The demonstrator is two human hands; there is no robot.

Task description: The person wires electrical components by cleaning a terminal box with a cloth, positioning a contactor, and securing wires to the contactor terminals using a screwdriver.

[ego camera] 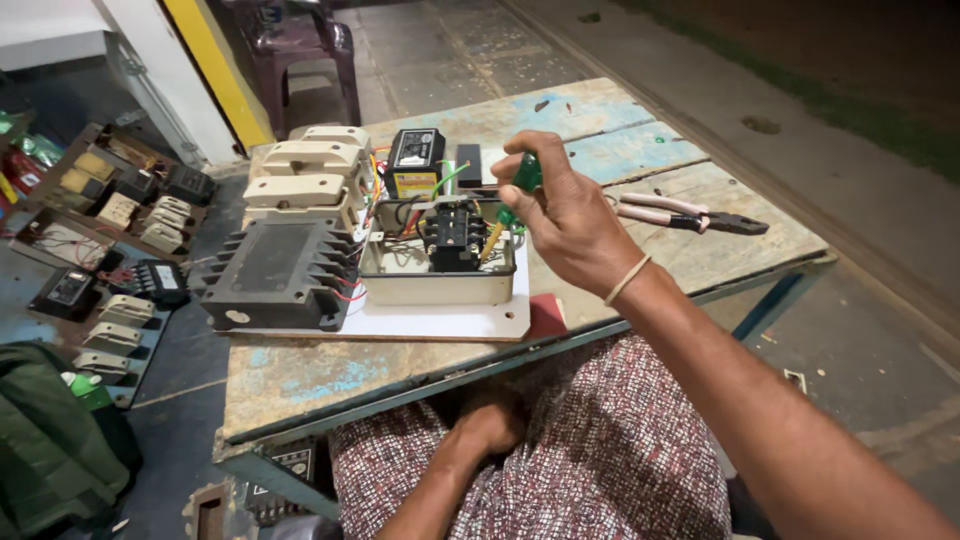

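- A worn wooden bench (620, 140) with flaking blue paint stands on a concrete floor outdoors, in dim light; a purple plastic chair (300, 45) stands well beyond it.
- Nearest, the left hand (490, 425) rests on the lap against the patterned red-and-white cloth, below the bench edge; it grasps nothing that shows, though whether its fingers are curled or loose cannot be told.
- Above it, the right hand (565, 215) is raised over the bench, a pale band at the wrist, fingers clenched around the translucent green handle of a screwdriver (525, 175).
- The screwdriver's tip points down into the open cream plastic box (440, 285) just left of this hand, at the black contactor block (455, 235) inside, amid red, yellow and green wires.
- The box stands on a white rectangular mounting board (450, 322), whose other parts look already mounted; with the box uncovered and wires loose, the wiring seems only partly done.
- Further left of the hands sit a ribbed dark grey switch housing (280, 270) and, behind it, smooth cream fuse carriers (305, 165).
- Beyond the box stands a small black meter with a yellow label (415, 160).
- To the right of the right hand, pink-handled pliers (690, 215) lie untouched.
- Far left, off the bench, more boards of switchgear (110, 200) lie about.
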